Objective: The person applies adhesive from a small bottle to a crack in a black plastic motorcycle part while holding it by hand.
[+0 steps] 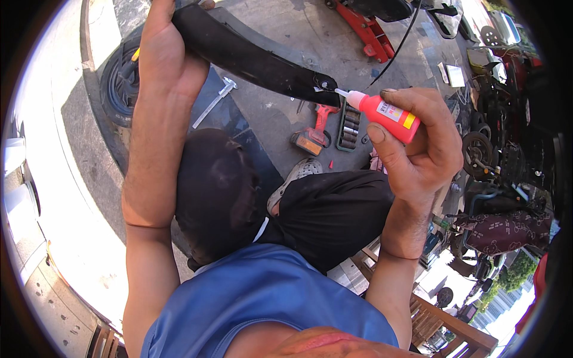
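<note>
A long, curved black plastic piece, like a fender (250, 56), is held up in front of me. My left hand (170, 65) grips its upper left end, and part of the fingers is hidden behind it. Between the thumb and fingers of my right hand (427, 143) is a small red glue bottle (388, 116), tilted with its thin white nozzle at the piece's lower right end. The nozzle tip meets or nearly meets a small hole there, beside a whitish patch; I cannot tell whether they touch.
On the ground lie a caliper (215, 102), a red cordless power tool (319, 128), a green case of sockets (350, 128) and a small red cap (331, 164). A wheel (116, 89) lies at the left. Beyond is a red floor jack (367, 33); motorbike parts crowd the right.
</note>
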`<action>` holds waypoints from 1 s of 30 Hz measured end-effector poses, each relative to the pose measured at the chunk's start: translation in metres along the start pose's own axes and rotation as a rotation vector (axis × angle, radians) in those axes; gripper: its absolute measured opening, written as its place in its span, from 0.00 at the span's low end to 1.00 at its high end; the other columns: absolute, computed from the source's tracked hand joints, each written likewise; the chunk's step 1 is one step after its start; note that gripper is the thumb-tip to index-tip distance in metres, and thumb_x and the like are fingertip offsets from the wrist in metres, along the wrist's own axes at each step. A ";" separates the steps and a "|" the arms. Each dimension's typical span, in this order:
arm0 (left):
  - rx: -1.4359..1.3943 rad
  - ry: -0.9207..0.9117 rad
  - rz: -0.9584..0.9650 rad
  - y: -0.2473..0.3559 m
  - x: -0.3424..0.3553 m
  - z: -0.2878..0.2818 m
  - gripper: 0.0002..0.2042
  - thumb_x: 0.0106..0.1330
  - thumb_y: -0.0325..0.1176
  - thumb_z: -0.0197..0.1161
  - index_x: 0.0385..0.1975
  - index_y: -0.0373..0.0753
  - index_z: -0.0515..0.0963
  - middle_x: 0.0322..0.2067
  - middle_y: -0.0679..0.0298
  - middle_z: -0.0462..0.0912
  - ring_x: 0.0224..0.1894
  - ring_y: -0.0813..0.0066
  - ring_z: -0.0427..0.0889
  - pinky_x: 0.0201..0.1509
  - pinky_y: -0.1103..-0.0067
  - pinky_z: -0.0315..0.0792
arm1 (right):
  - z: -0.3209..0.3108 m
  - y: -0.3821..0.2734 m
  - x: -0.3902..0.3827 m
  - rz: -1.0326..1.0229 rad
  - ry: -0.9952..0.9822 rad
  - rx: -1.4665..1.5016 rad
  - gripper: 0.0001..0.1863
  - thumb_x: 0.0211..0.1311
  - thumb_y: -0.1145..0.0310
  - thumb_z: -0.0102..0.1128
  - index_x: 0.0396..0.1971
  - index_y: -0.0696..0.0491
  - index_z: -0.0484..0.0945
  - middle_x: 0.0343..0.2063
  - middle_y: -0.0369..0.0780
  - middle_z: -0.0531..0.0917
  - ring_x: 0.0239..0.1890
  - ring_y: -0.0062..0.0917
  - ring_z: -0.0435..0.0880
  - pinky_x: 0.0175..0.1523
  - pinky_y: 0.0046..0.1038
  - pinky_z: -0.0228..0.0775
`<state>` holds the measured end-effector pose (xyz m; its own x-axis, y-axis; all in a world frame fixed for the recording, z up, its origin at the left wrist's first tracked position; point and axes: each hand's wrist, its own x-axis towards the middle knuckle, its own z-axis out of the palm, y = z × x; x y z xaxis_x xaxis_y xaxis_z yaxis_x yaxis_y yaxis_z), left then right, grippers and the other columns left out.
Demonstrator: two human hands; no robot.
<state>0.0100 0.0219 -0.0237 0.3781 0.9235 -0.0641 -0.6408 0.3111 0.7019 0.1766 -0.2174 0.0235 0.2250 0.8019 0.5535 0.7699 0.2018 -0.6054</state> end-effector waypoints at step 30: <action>-0.024 -0.034 0.043 0.001 -0.003 -0.004 0.17 0.75 0.47 0.60 0.48 0.38 0.80 0.36 0.63 0.85 0.39 0.70 0.84 0.49 0.73 0.79 | -0.001 0.004 -0.003 0.107 0.115 0.119 0.21 0.52 0.76 0.78 0.46 0.63 0.82 0.40 0.44 0.86 0.42 0.26 0.85 0.50 0.26 0.77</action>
<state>0.0057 0.0206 -0.0251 0.3722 0.9281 -0.0097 -0.6729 0.2770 0.6859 0.1795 -0.2201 0.0199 0.3737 0.7539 0.5403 0.6633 0.1900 -0.7239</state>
